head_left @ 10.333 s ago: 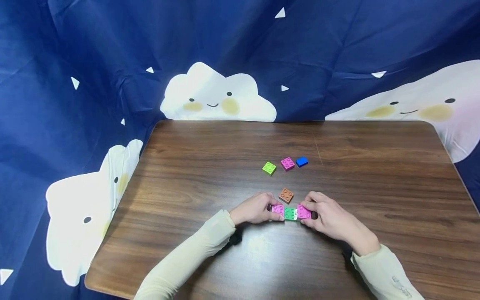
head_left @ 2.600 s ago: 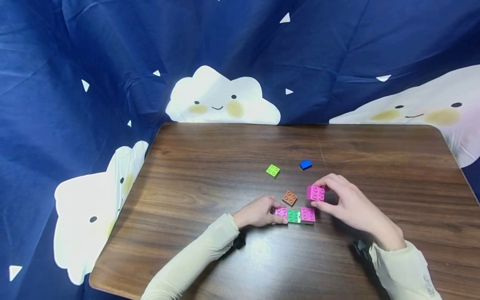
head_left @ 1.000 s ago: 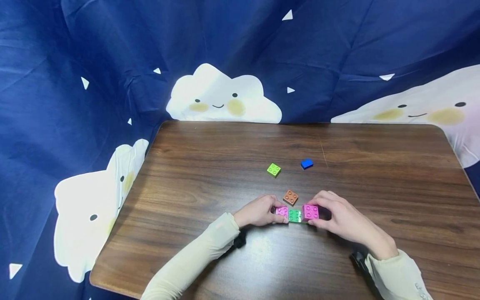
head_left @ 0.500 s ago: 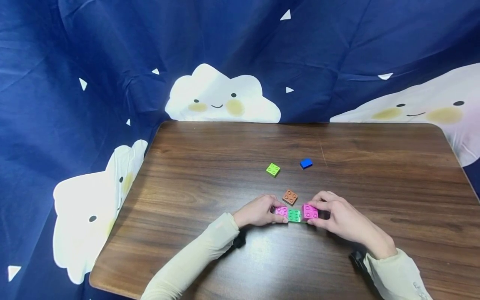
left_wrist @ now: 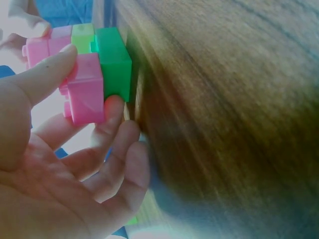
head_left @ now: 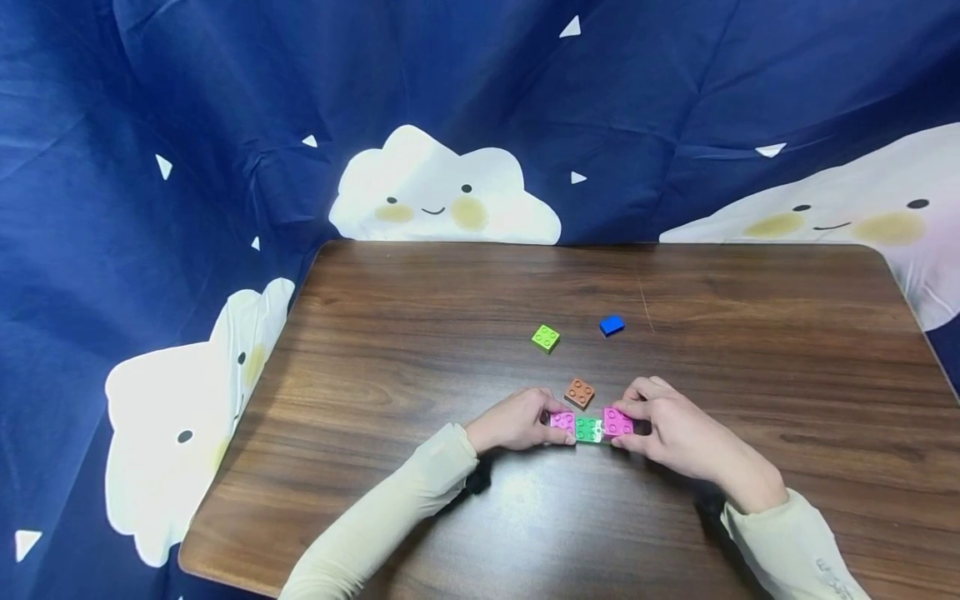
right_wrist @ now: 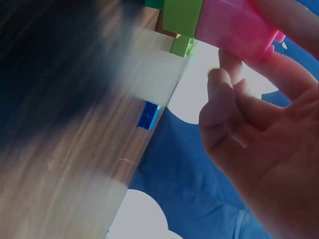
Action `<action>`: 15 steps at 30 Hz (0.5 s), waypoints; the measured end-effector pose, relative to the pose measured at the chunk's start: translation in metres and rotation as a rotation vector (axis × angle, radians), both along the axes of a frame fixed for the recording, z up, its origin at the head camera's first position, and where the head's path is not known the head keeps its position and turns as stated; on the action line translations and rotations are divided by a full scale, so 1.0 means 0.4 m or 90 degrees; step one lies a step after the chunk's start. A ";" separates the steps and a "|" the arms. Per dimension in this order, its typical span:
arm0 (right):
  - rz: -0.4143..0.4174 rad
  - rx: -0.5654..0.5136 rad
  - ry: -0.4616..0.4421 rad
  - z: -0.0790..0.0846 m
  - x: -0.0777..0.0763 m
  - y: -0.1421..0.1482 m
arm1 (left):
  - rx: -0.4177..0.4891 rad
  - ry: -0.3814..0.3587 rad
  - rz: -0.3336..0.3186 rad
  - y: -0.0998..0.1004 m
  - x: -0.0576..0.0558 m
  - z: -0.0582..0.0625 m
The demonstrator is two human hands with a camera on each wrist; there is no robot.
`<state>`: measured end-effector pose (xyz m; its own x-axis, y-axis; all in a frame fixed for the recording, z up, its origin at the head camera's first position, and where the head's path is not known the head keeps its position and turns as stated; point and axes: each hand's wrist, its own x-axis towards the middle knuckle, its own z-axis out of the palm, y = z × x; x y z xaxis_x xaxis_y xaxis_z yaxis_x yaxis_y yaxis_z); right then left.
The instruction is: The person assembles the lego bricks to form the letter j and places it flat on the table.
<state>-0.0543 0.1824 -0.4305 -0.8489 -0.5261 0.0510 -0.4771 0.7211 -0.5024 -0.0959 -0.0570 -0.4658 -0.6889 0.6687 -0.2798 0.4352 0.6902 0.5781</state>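
My left hand (head_left: 517, 421) pinches a pink toy building brick (head_left: 562, 423) between thumb and fingers. That brick sits on a green brick (left_wrist: 115, 64), whose studs show beside it in the head view. At the other end, two stacked pink bricks (right_wrist: 219, 22) sit on a lime green brick (right_wrist: 182, 17). My right hand (head_left: 671, 429) pinches this pink stack (head_left: 618, 422), thumb on the near side and fingers on the far side. In the left wrist view the pink stack stands taller than the single pink brick.
Just behind the assembly lies an orange-brown brick (head_left: 580, 392). Farther back are a loose lime green brick (head_left: 546, 338) and a blue brick (head_left: 612, 325). The wooden table (head_left: 420, 317) ends at a blue curtain (head_left: 615, 100) with cloud prints.
A loose pink brick left the back row in my right hand and now tops the right-hand pink brick. My left hand keeps its pinch. Over the last second the hands barely move.
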 end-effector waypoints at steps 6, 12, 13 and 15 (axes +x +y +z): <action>0.011 0.022 0.003 0.009 -0.005 -0.001 | 0.002 -0.006 0.000 0.001 -0.001 0.002; 0.012 0.028 -0.007 0.009 -0.010 -0.001 | -0.001 -0.010 0.001 0.003 -0.002 0.003; 0.012 0.029 -0.008 0.008 -0.011 -0.002 | -0.001 -0.010 0.001 0.003 -0.001 0.003; 0.013 0.031 -0.003 0.006 -0.012 -0.003 | -0.002 -0.011 0.002 0.003 -0.001 0.003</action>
